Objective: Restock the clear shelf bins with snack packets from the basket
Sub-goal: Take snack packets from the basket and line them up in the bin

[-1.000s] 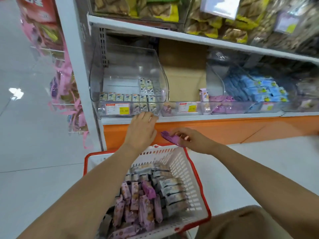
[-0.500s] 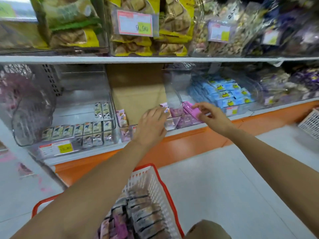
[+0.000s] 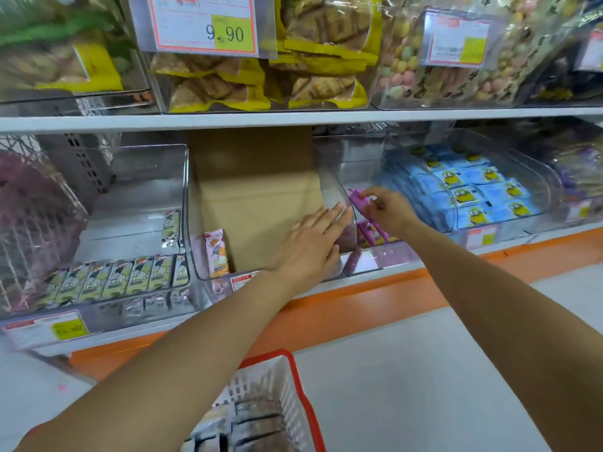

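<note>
Pinched between the thumb and fingers of the right hand [image 3: 390, 212], a purple snack packet [image 3: 358, 198] sits tilted over the open top of a clear bin [image 3: 368, 260] on the lower shelf. More purple packets [image 3: 375, 234] lie in that bin at the hand's six o'clock. At the hand's nine o'clock the left hand [image 3: 308, 244] holds nothing. It lies flat with straight fingers, its fingertips against the curved clear wall on the bin's left side. Beyond it, at ten o'clock, brown cardboard [image 3: 257, 197] stands in the neighbouring bin, with a pink packet [image 3: 216, 252] upright at that bin's left front corner. Blue packets [image 3: 473, 190] fill the bin at the right hand's three o'clock. Green packets [image 3: 130, 277] stand in a row in the far-left bin. The white basket [image 3: 261, 383] with its red rim sits on the floor at six o'clock, packets inside.
</note>
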### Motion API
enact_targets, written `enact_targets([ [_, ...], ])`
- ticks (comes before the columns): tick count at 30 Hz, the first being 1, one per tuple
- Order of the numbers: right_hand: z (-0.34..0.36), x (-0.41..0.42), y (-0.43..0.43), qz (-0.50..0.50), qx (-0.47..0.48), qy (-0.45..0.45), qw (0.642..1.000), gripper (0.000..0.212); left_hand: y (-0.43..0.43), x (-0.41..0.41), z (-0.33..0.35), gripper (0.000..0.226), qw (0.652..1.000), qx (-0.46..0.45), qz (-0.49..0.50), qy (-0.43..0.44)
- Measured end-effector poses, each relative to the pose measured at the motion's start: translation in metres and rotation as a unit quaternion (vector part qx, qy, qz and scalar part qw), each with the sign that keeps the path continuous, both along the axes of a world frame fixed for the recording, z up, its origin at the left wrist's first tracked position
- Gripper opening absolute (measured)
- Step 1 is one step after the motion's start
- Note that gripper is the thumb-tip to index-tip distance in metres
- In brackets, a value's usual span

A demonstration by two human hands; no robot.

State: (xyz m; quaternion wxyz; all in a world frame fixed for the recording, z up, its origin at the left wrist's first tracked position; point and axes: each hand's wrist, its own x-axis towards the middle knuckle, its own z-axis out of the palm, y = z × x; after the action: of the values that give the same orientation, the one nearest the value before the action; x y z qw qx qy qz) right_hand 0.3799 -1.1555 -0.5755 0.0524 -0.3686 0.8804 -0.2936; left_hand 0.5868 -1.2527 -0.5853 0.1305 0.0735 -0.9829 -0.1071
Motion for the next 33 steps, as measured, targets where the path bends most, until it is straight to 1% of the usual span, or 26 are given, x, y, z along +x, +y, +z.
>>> enact_targets([
  [3,-0.008,-0.011,-0.017,-0.002,0.025,-0.012,1.0,0.031,0.0,-0.001,-0.001,0.075,1.0,-0.01,-0.005,0.006],
  [7,-0.017,-0.019,-0.039,0.002,0.072,-0.014,0.997,0.033,0.0,-0.002,-0.001,0.073,1.0,-0.018,-0.009,0.014],
  [11,-0.019,-0.013,-0.045,0.054,0.18,0.008,0.982,0.04,-0.001,-0.003,-0.002,0.074,1.0,-0.017,-0.007,0.009],
  [13,-0.019,-0.013,-0.043,0.058,0.191,0.011,0.98,0.043,0.0,-0.002,-0.002,0.074,1.0,-0.018,-0.007,0.008],
  [17,-0.018,-0.016,-0.036,0.03,0.141,-0.021,0.989,0.031,0.001,-0.002,-0.003,0.074,1.0,-0.023,0.0,0.005],
  [21,-0.007,-0.011,-0.023,0.011,0.118,-0.038,0.992,0.034,0.003,0.0,0.0,0.069,1.0,-0.013,0.003,-0.003],
  [23,0.002,-0.003,-0.015,0.0,0.085,-0.045,0.995,0.033,0.005,0.004,0.003,0.068,1.0,-0.018,0.0,-0.003],
  [27,0.021,0.02,0.0,-0.016,0.013,-0.042,0.999,0.027,0.011,0.015,0.008,0.062,1.0,-0.024,-0.002,0.012],
  [30,0.035,0.046,0.012,-0.017,-0.028,-0.055,0.998,0.024,0.018,0.031,0.013,0.062,0.999,-0.031,-0.004,0.031],
  [33,0.045,0.077,0.022,-0.013,-0.052,-0.027,0.998,0.022,0.021,0.055,0.019,0.061,0.999,-0.022,0.0,0.025],
])
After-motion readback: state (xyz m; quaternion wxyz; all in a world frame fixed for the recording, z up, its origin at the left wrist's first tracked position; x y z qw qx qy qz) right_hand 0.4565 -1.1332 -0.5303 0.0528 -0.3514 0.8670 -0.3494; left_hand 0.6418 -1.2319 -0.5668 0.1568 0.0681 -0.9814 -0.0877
